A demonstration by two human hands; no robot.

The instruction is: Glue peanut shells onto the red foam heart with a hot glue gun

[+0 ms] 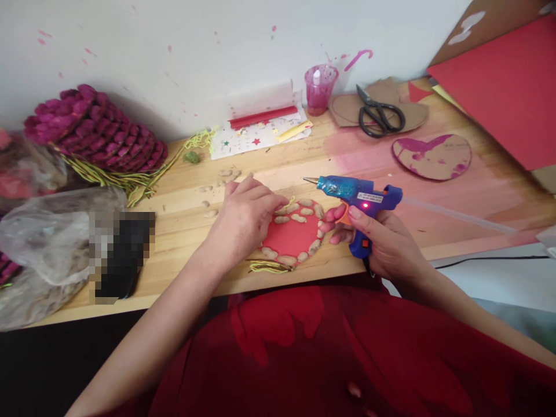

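Note:
My right hand [393,240] grips a blue glue gun [347,189]. Its metal nozzle points left above the table, a red light glows on its side, and fingers lie around the orange trigger. A red heart-shaped card [291,236] lies below, edged with peanuts [286,259]; a few more sit at its upper part. Over the card's left edge is my left hand [245,217], fingers curled and close together, fingertips by the upper-left peanuts. Whatever those fingers hold is hidden. Yellow-green yarn [271,266] lies at the card's lower edge.
Loose peanuts [225,172] lie left of the card. Behind are star stickers [256,142], a pink cup [320,87], black scissors [377,116] and a cardboard heart [432,157]. A purple pinecone-like bundle [99,130], plastic bags [56,231] and a black phone-like object [124,252] are left.

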